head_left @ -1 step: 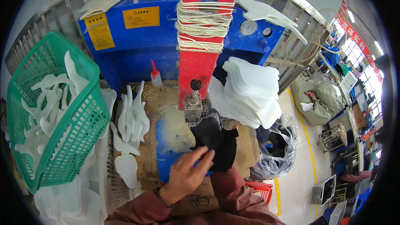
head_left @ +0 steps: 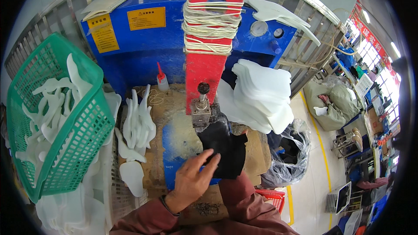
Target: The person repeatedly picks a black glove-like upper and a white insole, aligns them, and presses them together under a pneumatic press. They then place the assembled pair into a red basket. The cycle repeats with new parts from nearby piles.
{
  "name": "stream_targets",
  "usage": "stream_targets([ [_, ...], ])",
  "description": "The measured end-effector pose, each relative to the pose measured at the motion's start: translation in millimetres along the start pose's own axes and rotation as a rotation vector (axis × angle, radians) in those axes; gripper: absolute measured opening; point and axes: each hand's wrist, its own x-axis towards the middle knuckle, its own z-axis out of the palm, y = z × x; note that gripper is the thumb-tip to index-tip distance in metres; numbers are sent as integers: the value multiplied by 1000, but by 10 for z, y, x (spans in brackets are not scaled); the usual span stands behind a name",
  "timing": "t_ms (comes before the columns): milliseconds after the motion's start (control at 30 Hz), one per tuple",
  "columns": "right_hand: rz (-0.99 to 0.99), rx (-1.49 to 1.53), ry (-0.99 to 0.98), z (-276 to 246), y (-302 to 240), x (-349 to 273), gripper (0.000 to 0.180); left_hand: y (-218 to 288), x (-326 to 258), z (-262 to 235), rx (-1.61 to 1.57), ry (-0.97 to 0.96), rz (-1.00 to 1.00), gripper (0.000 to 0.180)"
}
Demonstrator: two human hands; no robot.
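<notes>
My left hand (head_left: 191,180) is at the left edge of a black sheet of material (head_left: 228,159), with its index finger stretched out and fingers apart. Cloth or leather, I cannot tell. The sheet's far end lies under the metal head (head_left: 201,115) of a blue machine (head_left: 135,39) with a red arm (head_left: 204,72) wound with pale cord. From below comes my right sleeve (head_left: 237,196), ending behind the black sheet, which hides my right hand. A blue, dust-covered plate (head_left: 174,167) lies left of the sheet.
At left stands a green basket (head_left: 82,148) of white curved pieces. More white pieces (head_left: 138,126) lie beside the machine. To the right are stacked white sheets (head_left: 263,95), a clear plastic bag (head_left: 300,163) with dark scraps, and a red basket (head_left: 274,197). A red-capped bottle (head_left: 163,82) stands behind.
My left hand has shifted slightly left, and its fingers have spread apart at the black sheet. The sheet stays under the machine head.
</notes>
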Motion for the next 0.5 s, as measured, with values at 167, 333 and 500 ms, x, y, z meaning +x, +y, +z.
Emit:
stream_targets([
  [167, 14, 41, -88, 27, 97, 179, 99, -114, -44, -9, 23, -24, 45, 37],
  [333, -5, 98, -167, 45, 126, 283, 98, -175, -90, -1, -8, -12, -1, 35],
  [500, -5, 150, -241, 50, 120, 310, 98, -214, -86, 57, -11, -11, 11, 32],
])
